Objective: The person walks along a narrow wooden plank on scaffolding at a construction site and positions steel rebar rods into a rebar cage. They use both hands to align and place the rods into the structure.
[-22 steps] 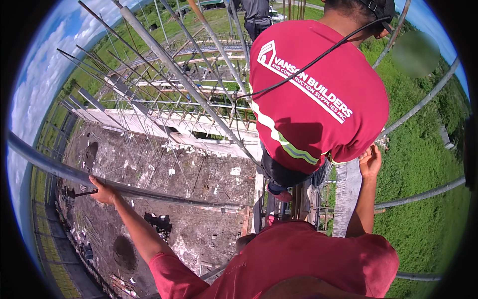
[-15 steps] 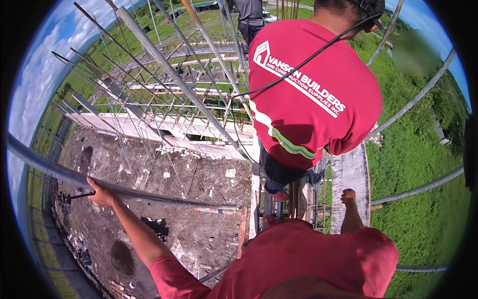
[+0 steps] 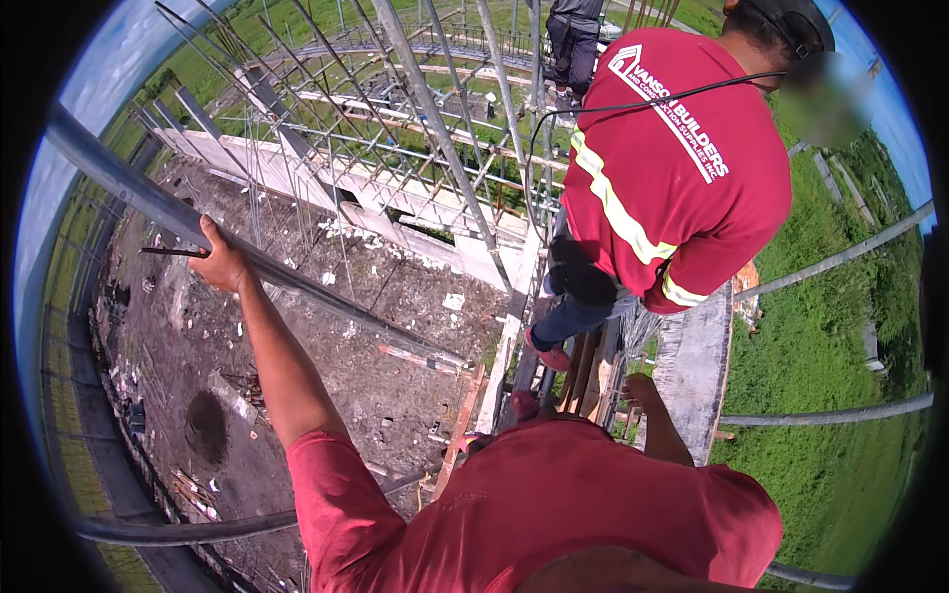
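My left hand (image 3: 219,259) grips a long grey metal pipe (image 3: 328,306) crossing the left side; a thin dark rod (image 3: 170,251) juts out beside my fingers. My right hand (image 3: 643,393) hangs low in shadow over a pale weathered board (image 3: 682,366), fingers loosely curved and apart, nothing visible in them. Just ahead, a co-worker in a red long-sleeved shirt (image 3: 672,178) with reflective bands stands with back to me on a narrow walkway of planks and bars (image 3: 593,371). A black cable (image 3: 682,94) runs across that back.
Another worker in dark clothes (image 3: 573,49) stands farther ahead. Poles (image 3: 425,109), rebar and scaffolding surround a long pale wall (image 3: 395,222). Far below left is a dirt floor (image 3: 326,376) with debris; grass (image 3: 811,346) lies below right, crossed by curved-looking pipes (image 3: 820,417).
My right hand has come down from beside the co-worker toward the board. The co-worker's lower body has shifted, showing more leg. The pipe and my left hand appear higher in view.
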Motion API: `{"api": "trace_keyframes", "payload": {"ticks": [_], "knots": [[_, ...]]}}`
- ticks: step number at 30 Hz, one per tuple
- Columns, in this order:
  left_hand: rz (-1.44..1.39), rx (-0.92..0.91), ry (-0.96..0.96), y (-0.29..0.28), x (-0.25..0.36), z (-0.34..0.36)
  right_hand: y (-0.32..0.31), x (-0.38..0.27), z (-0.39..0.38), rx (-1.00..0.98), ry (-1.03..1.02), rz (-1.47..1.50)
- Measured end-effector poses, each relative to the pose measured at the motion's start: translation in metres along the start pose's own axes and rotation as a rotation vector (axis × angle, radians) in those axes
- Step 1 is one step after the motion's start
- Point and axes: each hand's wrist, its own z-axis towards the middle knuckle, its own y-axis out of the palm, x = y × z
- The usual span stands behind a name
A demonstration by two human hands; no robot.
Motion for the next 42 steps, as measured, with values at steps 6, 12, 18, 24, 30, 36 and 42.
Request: {"api": "trace_keyframes", "payload": {"ticks": [6, 12, 18, 24, 30, 36, 42], "knots": [[0.05, -0.114, 0.018, -0.03, 0.008, -0.009, 0.001, -0.019, -0.011, -0.018, -0.085, -0.001], [-0.226, -0.127, 0.056, -0.074, -0.041, -0.031, 0.033, -0.011, -0.021, -0.118, -0.083, -0.239], [-0.046, -0.324, -0.346, -0.181, -0.216, -0.157, 0.081, -0.027, -0.008, -0.31, -0.07, -0.517], [0.639, -0.508, -0.758, -0.406, -0.394, -0.339, 0.168, -0.123, -0.015, -0.599, -0.364, -0.869], [0.954, -0.587, -1.416, -0.641, -0.438, -0.461, 0.345, -0.291, -0.09, -0.692, -0.909, -0.905], [0.731, -0.363, -1.539, -0.719, -0.408, -0.509, 0.505, -0.436, -0.227, -0.734, -1.397, -0.491], [0.341, -0.088, -1.673, -0.685, -0.411, -0.51, 0.61, -0.471, -0.252, -0.712, -1.359, -0.213]]}}
